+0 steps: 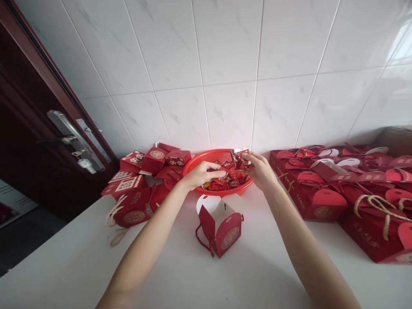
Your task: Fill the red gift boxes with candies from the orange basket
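A red plastic basket (193,163) holds several small wrapped candies (233,178), mostly red. Over its left side is my left hand (202,175), fingers apart above the candies, with nothing visible in them. My right hand (261,171) is at the basket's right side, its fingers closed on a red packet (240,159) with a white edge. In front of the basket stands a red box (227,234) with its top flaps open, a white inside and a red cord at its side. Neither hand touches this box.
Several red boxes (133,212) are piled at the left, some with twine. Rows of closed red gift boxes (325,206) with rope handles fill the right side of the white table (180,274). Behind is a tiled wall; a dark door (38,111) with a metal handle is at the left.
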Available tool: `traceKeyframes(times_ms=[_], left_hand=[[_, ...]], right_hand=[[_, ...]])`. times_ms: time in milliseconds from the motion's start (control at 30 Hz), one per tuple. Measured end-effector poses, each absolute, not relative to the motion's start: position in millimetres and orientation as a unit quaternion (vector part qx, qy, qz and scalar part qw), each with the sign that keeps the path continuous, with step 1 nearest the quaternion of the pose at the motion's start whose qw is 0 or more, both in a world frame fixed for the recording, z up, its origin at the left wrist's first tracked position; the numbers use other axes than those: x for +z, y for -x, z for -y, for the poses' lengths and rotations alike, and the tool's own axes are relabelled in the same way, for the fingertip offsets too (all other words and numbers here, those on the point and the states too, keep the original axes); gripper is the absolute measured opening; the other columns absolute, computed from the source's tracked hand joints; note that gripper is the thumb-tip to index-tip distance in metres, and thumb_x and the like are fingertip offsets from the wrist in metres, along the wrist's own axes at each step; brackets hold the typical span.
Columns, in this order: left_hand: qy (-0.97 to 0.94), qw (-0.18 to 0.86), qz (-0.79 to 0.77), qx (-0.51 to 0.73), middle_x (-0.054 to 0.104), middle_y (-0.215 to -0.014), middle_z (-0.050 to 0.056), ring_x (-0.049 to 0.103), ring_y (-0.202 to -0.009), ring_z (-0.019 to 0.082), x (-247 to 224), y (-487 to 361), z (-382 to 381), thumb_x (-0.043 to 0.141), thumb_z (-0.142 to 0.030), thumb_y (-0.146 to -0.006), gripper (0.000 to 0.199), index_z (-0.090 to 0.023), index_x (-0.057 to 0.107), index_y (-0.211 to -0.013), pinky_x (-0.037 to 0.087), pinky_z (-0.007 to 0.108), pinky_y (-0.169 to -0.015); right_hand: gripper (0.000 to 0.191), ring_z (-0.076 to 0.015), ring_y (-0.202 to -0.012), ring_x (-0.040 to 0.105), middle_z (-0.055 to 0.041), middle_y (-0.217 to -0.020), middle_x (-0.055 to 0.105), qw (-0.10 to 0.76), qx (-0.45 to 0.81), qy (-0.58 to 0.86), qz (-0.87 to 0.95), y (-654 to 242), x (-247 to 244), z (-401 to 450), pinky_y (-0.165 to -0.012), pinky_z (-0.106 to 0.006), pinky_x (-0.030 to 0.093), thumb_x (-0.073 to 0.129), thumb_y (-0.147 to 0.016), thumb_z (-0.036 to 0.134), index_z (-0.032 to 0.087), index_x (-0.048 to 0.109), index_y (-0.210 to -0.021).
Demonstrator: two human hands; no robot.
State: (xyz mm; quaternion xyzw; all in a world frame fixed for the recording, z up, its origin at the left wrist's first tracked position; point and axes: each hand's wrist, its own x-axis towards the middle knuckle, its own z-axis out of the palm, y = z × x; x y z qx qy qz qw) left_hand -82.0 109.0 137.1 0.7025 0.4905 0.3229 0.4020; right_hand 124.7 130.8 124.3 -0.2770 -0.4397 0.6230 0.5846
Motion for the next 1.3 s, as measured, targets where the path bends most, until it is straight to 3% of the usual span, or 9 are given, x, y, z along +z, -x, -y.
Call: traceKeyframes(times_ms=[133, 267, 367, 533, 633, 733, 900, 1133, 1300], left_hand=[[-0.753, 0.38, -0.474, 0.254, 0.07, -0.089, 0.004, 0.062, -0.085, 0.019, 142, 91, -73, 0.077, -0.043, -0.075, 0.034, -0.018, 0.076, -0.098, 0.047, 0.03, -0.078], [-0.678, 0.431, -0.47, 0.365, 0.068, -0.094, 0.004, 0.053, -0.07, 0.012, 142, 88, -61, 0.064, -0.039, -0.083, 0.031, -0.017, 0.071, -0.104, 0.043, 0.025, -0.066], [-0.587, 0.528, -0.431, 0.437, 0.065, -0.086, 0.003, 0.041, -0.056, 0.007, 139, 77, -60, 0.058, -0.027, -0.077, 0.027, -0.015, 0.067, -0.1, 0.035, 0.022, -0.055], [-0.55, 0.544, -0.426, 0.47, 0.065, -0.082, 0.002, 0.049, -0.062, 0.009, 123, 60, -64, 0.063, -0.026, -0.075, 0.017, -0.016, 0.062, -0.089, 0.04, 0.022, -0.059], [-0.596, 0.526, -0.441, 0.417, 0.069, -0.096, 0.005, 0.062, -0.086, 0.016, 118, 60, -63, 0.064, -0.03, -0.08, 0.019, -0.017, 0.065, -0.093, 0.049, 0.027, -0.078], [-0.683, 0.439, -0.467, 0.35, 0.07, -0.111, 0.006, 0.062, -0.106, 0.022, 125, 72, -58, 0.061, -0.033, -0.085, 0.023, -0.019, 0.07, -0.101, 0.048, 0.034, -0.092], [-0.771, 0.283, -0.512, 0.25, 0.073, -0.102, 0.003, 0.064, -0.097, 0.021, 143, 96, -42, 0.058, -0.042, -0.089, 0.027, -0.021, 0.074, -0.097, 0.049, 0.03, -0.084], [-0.777, 0.269, -0.569, 0.025, 0.072, -0.091, 0.002, 0.063, -0.079, 0.019, 161, 102, -21, 0.056, -0.05, -0.087, 0.033, -0.023, 0.074, -0.087, 0.044, 0.025, -0.064], [-0.772, 0.293, -0.559, -0.075, 0.074, -0.098, 0.003, 0.066, -0.082, 0.018, 167, 104, -21, 0.059, -0.042, -0.082, 0.04, -0.021, 0.071, -0.115, 0.045, 0.022, -0.066]], right_hand=[[0.027, -0.0126, -0.07, 0.062, -0.0001, -0.081, 0.069, 0.558, 0.611, 0.258, 0.5, -120, 136, -114, -0.059, -0.023, 0.052, 0.082, -0.064, 0.039, 0.019, 0.07, -0.078], [0.027, -0.0161, -0.077, 0.064, -0.0017, -0.085, 0.07, 0.527, 0.61, 0.237, 0.543, -115, 143, -98, -0.066, -0.026, 0.054, 0.08, -0.069, 0.04, 0.02, 0.07, -0.084], [0.025, -0.0168, -0.079, 0.064, -0.0018, -0.084, 0.07, 0.523, 0.597, 0.233, 0.562, -114, 146, -90, -0.067, -0.027, 0.053, 0.079, -0.073, 0.04, 0.02, 0.07, -0.085], [0.022, -0.0165, -0.079, 0.064, -0.0021, -0.088, 0.071, 0.526, 0.555, 0.228, 0.603, -119, 144, -86, -0.071, -0.028, 0.053, 0.074, -0.08, 0.039, 0.02, 0.07, -0.09], [0.021, -0.0165, -0.079, 0.063, -0.0021, -0.087, 0.071, 0.521, 0.537, 0.238, 0.619, -121, 142, -87, -0.071, -0.028, 0.051, 0.073, -0.082, 0.039, 0.021, 0.071, -0.091], [0.02, -0.0166, -0.081, 0.064, -0.0024, -0.09, 0.072, 0.516, 0.532, 0.245, 0.625, -123, 142, -87, -0.073, -0.028, 0.051, 0.073, -0.082, 0.038, 0.021, 0.071, -0.091], [0.017, -0.0175, -0.083, 0.065, -0.0031, -0.091, 0.072, 0.483, 0.536, 0.233, 0.652, -123, 143, -86, -0.08, -0.031, 0.052, 0.072, -0.084, 0.036, 0.02, 0.07, -0.088], [0.017, -0.0185, -0.085, 0.066, -0.0036, -0.09, 0.071, 0.429, 0.513, 0.242, 0.703, -127, 149, -78, -0.079, -0.032, 0.053, 0.07, -0.087, 0.035, 0.019, 0.07, -0.091], [0.018, -0.0146, -0.069, 0.059, -0.0011, -0.076, 0.064, 0.314, 0.489, 0.225, 0.782, -128, 151, -73, -0.065, -0.028, 0.049, 0.069, -0.087, 0.034, 0.018, 0.065, -0.08]])
